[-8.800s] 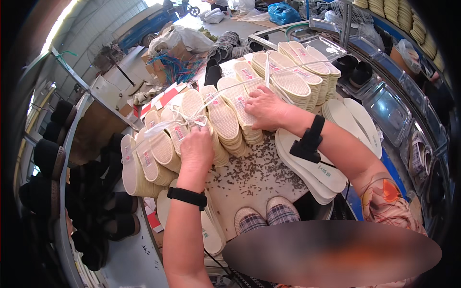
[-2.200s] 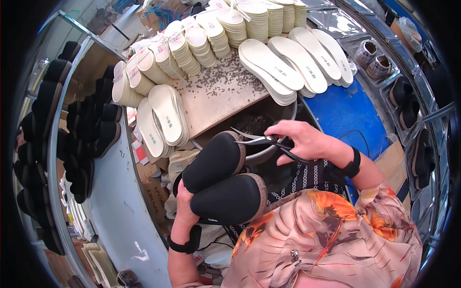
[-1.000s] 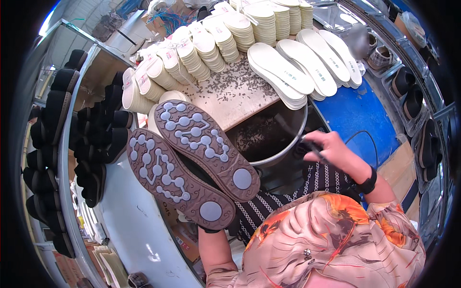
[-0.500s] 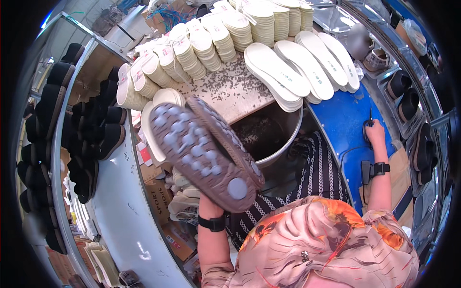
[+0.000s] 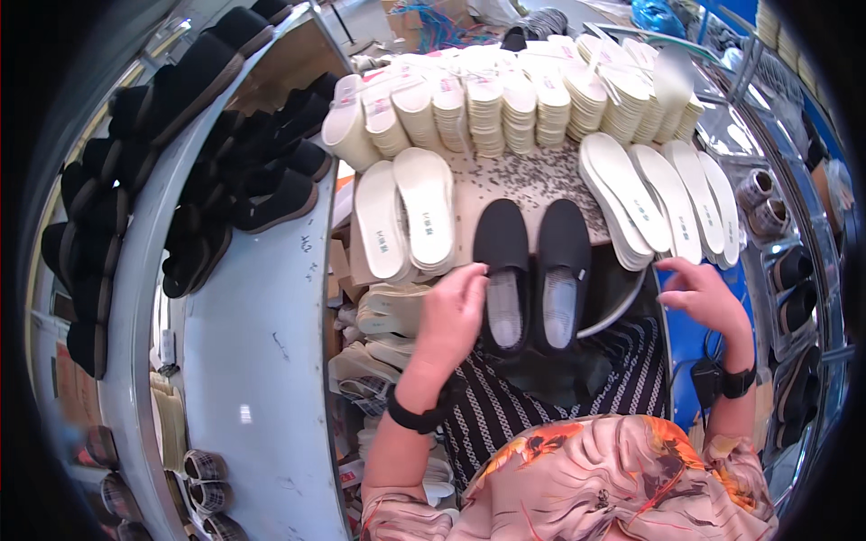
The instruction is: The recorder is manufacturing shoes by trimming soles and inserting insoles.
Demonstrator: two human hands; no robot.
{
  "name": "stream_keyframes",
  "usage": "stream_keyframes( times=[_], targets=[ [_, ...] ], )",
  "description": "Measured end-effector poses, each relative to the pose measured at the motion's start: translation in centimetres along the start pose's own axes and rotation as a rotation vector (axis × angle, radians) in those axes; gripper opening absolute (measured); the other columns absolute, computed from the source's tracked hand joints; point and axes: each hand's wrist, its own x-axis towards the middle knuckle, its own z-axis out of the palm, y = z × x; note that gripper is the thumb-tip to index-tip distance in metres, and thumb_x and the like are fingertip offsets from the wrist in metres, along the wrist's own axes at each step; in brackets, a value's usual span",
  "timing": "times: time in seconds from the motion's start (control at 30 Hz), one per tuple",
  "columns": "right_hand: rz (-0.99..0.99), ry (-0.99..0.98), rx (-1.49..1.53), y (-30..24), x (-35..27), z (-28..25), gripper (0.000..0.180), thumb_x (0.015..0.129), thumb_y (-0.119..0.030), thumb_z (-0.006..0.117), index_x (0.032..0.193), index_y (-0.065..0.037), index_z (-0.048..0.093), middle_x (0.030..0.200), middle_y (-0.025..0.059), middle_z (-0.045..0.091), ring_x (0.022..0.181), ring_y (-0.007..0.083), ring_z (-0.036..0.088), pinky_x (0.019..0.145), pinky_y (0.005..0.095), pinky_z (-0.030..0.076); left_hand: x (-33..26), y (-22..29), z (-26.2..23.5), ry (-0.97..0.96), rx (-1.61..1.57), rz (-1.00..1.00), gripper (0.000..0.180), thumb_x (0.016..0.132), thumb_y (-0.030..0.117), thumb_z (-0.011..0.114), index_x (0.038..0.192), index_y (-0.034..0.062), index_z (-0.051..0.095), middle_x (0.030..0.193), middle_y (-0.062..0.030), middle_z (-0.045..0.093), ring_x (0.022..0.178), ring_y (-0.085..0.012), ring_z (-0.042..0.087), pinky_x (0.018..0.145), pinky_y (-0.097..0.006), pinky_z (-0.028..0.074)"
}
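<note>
Black shoes (image 5: 502, 233) partly hide the metal-rimmed bin (image 5: 626, 311).

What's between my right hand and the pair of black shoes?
In the head view, part of the round metal-rimmed basin, dark inside, shows between your right hand and the black shoes.

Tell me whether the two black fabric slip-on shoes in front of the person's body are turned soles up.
No, both black fabric slip-on shoes show their openings, with pale insoles visible inside.
</note>
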Motion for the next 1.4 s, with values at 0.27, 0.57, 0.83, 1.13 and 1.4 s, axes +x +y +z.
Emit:
stream_keyframes(
  times=[0.27,0.57,0.83,1.13,1.4],
  targets=[
    [-0.574,-0.154,-0.622,-15.8,13.5,16.7,0.038,0.071,-0.03,0.064,0.099,-0.004,0.059,0.09,0.0138,0.062,0.086,0.031,0.059,0.077,0.0391,0.047,5.1,-6.3,-7.7,0.188,0.641,0.347,0.025,0.076,0.015,0.057,0.098,0.0031,0.06,0.101,-0.0143,0.058,0.098,-0.0304,0.053,0.084,-0.04,0.045],
    [-0.772,-0.122,-0.552,-15.7,18.6,21.0,0.029,0.063,-0.026,0.069,0.085,-0.007,0.064,0.09,0.01,0.058,0.089,0.0285,0.057,0.078,0.0366,0.047,6.6,-8.9,-8.4,0.034,0.736,0.186,0.015,0.074,0.008,0.058,0.089,0.0039,0.062,0.097,-0.0106,0.058,0.095,-0.0279,0.056,0.077,-0.037,0.051],
    [-0.877,-0.061,-0.785,-15.3,18.2,22.2,0.014,0.073,-0.014,0.056,0.079,-0.003,0.062,0.085,0.0141,0.06,0.085,0.0307,0.059,0.075,0.0375,0.048,8.1,-9.1,-7.9,0.007,0.846,0.149,0.017,0.075,0.003,0.052,0.088,0.0045,0.063,0.098,-0.0132,0.058,0.094,-0.0314,0.056,0.08,-0.042,0.049],
    [-0.632,-0.004,-0.039,-12.6,19.2,20.1,0.018,0.075,-0.017,0.056,0.083,-0.004,0.065,0.08,0.0198,0.062,0.076,0.0339,0.061,0.069,0.0411,0.049,9.6,-9.0,-8.9,0.218,0.466,0.17,0.025,0.083,0.02,0.049,0.092,-0.0012,0.059,0.09,-0.0253,0.058,0.085,-0.0404,0.056,0.074,-0.046,0.045],
    [-0.836,0.0,-0.399,-12.1,18.9,22.5,0.018,0.07,-0.016,0.059,0.083,-0.004,0.061,0.091,0.0134,0.056,0.093,0.0316,0.054,0.081,0.0404,0.046,6.5,-7.0,-8.0,0.48,0.265,0.183,0.029,0.085,0.012,0.047,0.106,-0.0056,0.055,0.101,-0.0258,0.056,0.095,-0.0408,0.054,0.082,-0.044,0.043]
  ],
)
